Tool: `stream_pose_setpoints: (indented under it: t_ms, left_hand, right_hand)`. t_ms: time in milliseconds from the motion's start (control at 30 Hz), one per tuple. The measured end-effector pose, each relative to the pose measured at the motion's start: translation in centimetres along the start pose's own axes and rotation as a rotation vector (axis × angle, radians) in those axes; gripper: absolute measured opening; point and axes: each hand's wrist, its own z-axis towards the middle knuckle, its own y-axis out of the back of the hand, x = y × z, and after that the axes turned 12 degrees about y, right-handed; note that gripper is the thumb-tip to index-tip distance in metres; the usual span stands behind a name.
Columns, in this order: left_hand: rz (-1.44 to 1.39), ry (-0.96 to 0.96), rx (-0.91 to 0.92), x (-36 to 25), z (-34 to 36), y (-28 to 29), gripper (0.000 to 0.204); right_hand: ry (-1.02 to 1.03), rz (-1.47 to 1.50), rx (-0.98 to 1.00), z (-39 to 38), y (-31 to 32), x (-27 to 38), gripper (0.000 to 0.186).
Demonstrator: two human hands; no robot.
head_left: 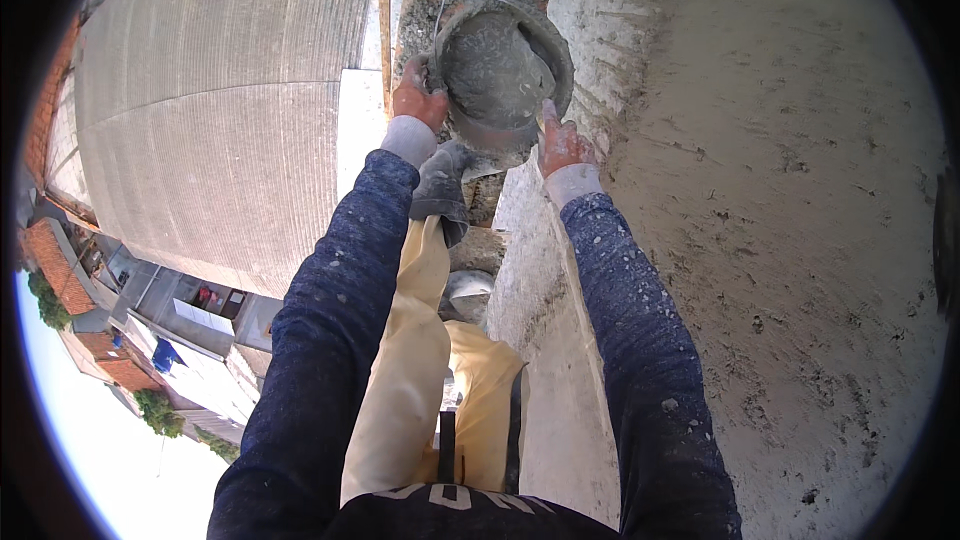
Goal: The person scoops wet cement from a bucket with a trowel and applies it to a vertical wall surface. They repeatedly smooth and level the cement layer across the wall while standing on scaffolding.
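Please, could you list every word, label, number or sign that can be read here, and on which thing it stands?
Dark shirt: pale letters, only partly visible; I do not copy them out.
Bucket: none visible.
Wall: none visible.
Distant buildings: too small to tell.

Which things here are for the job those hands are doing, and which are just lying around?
For the job:
- bucket of wet grey mix
- left hand, at its left side
- right hand, at its right edge
- rough grey wall, probably

Just around:
- ridged roof
- wooden strip
- blue cloth
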Motion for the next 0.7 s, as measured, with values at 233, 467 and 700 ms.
stream_pose_setpoints:
  t_ms: [233, 467, 700]
  left_hand:
    - [0.026, 0.021, -0.002, 1.7, 0.4, -0.4, 0.055]
    - [0.112, 0.002, -0.007, 1.8, 1.1, 0.1, 0.057]
    - [0.17, 0.036, -0.009, 0.7, 1.1, 0.4, 0.058]
  right_hand:
    - [-0.008, 0.337, 0.247, -0.8, -4.5, 2.7, 0.057]
    - [0.073, 0.538, -0.008, -4.8, -0.5, 2.7, 0.061]
    - [0.057, 0.057, -0.082, -6.7, 7.8, -0.5, 0.051]
